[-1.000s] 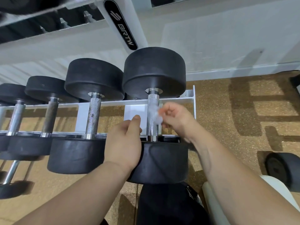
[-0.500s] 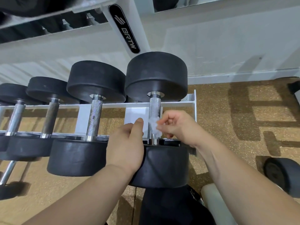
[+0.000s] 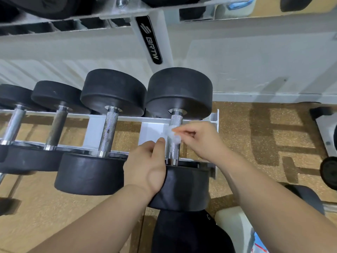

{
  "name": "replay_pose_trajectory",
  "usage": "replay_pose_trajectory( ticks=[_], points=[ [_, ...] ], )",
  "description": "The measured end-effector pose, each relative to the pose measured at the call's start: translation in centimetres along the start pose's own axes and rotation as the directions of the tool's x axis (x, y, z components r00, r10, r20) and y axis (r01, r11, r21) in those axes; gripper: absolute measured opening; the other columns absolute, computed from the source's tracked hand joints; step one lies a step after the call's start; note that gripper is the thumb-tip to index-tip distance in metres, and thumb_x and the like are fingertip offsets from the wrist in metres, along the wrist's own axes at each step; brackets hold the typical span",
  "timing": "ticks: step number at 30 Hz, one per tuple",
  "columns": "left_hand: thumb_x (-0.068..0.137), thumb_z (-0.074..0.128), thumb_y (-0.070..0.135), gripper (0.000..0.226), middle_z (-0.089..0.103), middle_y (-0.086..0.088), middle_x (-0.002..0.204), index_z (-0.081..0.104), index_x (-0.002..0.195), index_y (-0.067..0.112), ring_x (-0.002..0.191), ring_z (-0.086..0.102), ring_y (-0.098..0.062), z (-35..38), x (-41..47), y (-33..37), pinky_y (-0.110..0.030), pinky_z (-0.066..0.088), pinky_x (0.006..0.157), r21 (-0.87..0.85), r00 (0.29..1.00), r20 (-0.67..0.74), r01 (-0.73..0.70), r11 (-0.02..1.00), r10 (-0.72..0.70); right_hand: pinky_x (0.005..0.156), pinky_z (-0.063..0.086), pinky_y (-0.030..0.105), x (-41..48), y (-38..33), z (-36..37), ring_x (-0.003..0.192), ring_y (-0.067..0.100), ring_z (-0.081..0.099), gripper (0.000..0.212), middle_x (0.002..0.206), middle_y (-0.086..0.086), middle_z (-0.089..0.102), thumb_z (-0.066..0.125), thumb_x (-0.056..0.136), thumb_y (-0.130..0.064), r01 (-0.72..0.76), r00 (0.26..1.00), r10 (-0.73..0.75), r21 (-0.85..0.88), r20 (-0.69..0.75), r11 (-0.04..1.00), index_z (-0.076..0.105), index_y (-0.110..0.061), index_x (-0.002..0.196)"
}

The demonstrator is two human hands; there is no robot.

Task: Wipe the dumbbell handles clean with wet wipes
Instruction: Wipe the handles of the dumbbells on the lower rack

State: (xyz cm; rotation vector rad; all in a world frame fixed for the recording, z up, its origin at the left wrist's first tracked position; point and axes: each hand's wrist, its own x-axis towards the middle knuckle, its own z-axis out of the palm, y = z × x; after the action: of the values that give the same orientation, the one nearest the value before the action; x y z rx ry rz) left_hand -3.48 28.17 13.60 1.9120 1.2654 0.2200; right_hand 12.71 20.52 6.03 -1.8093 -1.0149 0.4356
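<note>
white rack (image 3: 153,131), four dumbbells (image 3: 113,92), right hand (image 3: 202,141) pinching one wipe (image 3: 172,134)

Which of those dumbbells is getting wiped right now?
The rightmost dumbbell, at the end of the rack: the right hand pinches a wet wipe against its handle, and the left hand holds its near weight. The others go untouched.

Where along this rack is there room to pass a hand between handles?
Free: the gap between the second handle and third handle from the right, floor showing through. Crowded: the rightmost handle, flanked by the left hand and the right hand pinching the wipe.
</note>
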Motion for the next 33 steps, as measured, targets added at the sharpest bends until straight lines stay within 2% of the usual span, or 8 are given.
replay_pose_trajectory(
  ticks=[5, 10, 15, 20, 25, 28, 31, 33],
  points=[
    [0.075, 0.045, 0.055, 0.041, 0.059, 0.003, 0.067, 0.054, 0.062, 0.016, 0.074, 0.057, -0.025, -0.5, -0.4, 0.3, -0.037, 0.044, 0.069, 0.029, 1.000, 0.017, 0.024, 0.999, -0.024, 0.073, 0.042, 0.014, 0.6, -0.4, 0.0, 0.074, 0.007, 0.058, 0.021, 0.082, -0.002, 0.062, 0.073, 0.088, -0.013, 0.010, 0.988, -0.019, -0.058, -0.155, 0.998, 0.078, -0.020, 0.107],
    [0.080, 0.053, 0.058, 0.034, 0.064, 0.010, 0.087, 0.064, 0.074, 0.027, 0.094, 0.060, -0.019, -0.2, 0.2, -0.9, -0.042, 0.050, 0.089, 0.053, 0.998, 0.038, -0.053, 0.997, 0.052, 0.068, 0.043, 0.015, -1.3, -1.2, 0.2, 0.067, 0.007, 0.056, 0.027, 0.078, -0.008, 0.058, 0.082, 0.080, -0.022, 0.132, 0.990, -0.126, -0.095, 0.061, 0.987, 0.078, -0.014, 0.106],
    [0.087, 0.068, 0.044, 0.008, 0.058, 0.024, 0.100, 0.063, 0.088, 0.037, 0.102, 0.055, -0.007, -1.3, -1.0, -2.5, -0.025, 0.042, 0.093, -0.233, 0.982, 0.023, -0.175, 0.957, 0.185, 0.073, 0.038, 0.008, 1.3, -1.9, 1.0, 0.073, 0.002, 0.054, 0.015, 0.075, -0.008, 0.055, 0.075, 0.088, -0.015, 0.136, 0.987, -0.155, -0.292, -0.044, 0.947, 0.079, -0.017, 0.102],
    [0.087, 0.050, 0.055, 0.034, 0.057, 0.024, 0.107, 0.064, 0.109, 0.032, 0.109, 0.050, 0.000, -2.3, -0.9, -5.2, -0.012, 0.035, 0.096, -0.133, 0.876, 0.083, -0.464, 0.876, 0.476, 0.073, 0.040, 0.010, 2.2, -2.9, 1.6, 0.077, 0.000, 0.053, 0.018, 0.080, -0.012, 0.053, 0.068, 0.093, -0.017, 0.072, 0.992, -0.110, -0.414, -0.069, 0.908, 0.077, -0.021, 0.109],
    [0.095, 0.042, 0.058, 0.054, 0.056, 0.009, 0.129, 0.059, 0.130, 0.021, 0.122, 0.048, -0.011, -2.1, 0.0, -7.6, -0.029, 0.036, 0.107, -0.054, 0.783, 0.172, -0.599, 0.799, 0.598, 0.073, 0.038, 0.008, 2.2, -3.6, 1.7, 0.077, -0.002, 0.055, 0.017, 0.079, -0.018, 0.053, 0.067, 0.094, -0.018, 0.004, 0.995, -0.048, -0.465, -0.084, 0.885, 0.077, -0.021, 0.108],
    [0.092, 0.046, 0.059, 0.057, 0.056, 0.003, 0.129, 0.059, 0.129, 0.017, 0.122, 0.050, -0.020, -1.8, 0.4, -7.8, -0.039, 0.038, 0.109, -0.045, 0.749, 0.171, -0.643, 0.764, 0.640, 0.069, 0.039, 0.009, 1.7, -5.0, 1.4, 0.073, -0.003, 0.052, 0.014, 0.077, -0.017, 0.053, 0.069, 0.091, -0.022, 0.130, 0.989, -0.066, -0.570, 0.132, 0.811, 0.078, -0.020, 0.101],
    [0.091, 0.046, 0.060, 0.057, 0.052, 0.004, 0.134, 0.056, 0.130, 0.020, 0.127, 0.047, -0.020, -1.9, 0.2, -7.8, -0.041, 0.035, 0.113, -0.035, 0.749, 0.177, -0.643, 0.765, 0.638, 0.061, 0.047, 0.025, 0.4, -6.9, 1.1, 0.071, 0.006, 0.057, 0.017, 0.078, -0.008, 0.059, 0.063, 0.089, -0.030, 0.344, 0.871, -0.013, -0.590, 0.491, 0.730, 0.077, -0.026, 0.098],
    [0.090, 0.046, 0.059, 0.059, 0.050, 0.004, 0.137, 0.055, 0.132, 0.020, 0.131, 0.044, -0.019, -1.9, -0.2, -8.0, -0.044, 0.035, 0.115, -0.062, 0.757, 0.169, -0.631, 0.773, 0.631, 0.060, 0.052, 0.033, 1.2, -7.2, 1.2, 0.076, 0.014, 0.065, 0.019, 0.083, -0.008, 0.066, 0.062, 0.090, -0.033, 0.384, 0.872, -0.009, -0.672, 0.490, 0.633, 0.077, -0.028, 0.099]
  ],
)
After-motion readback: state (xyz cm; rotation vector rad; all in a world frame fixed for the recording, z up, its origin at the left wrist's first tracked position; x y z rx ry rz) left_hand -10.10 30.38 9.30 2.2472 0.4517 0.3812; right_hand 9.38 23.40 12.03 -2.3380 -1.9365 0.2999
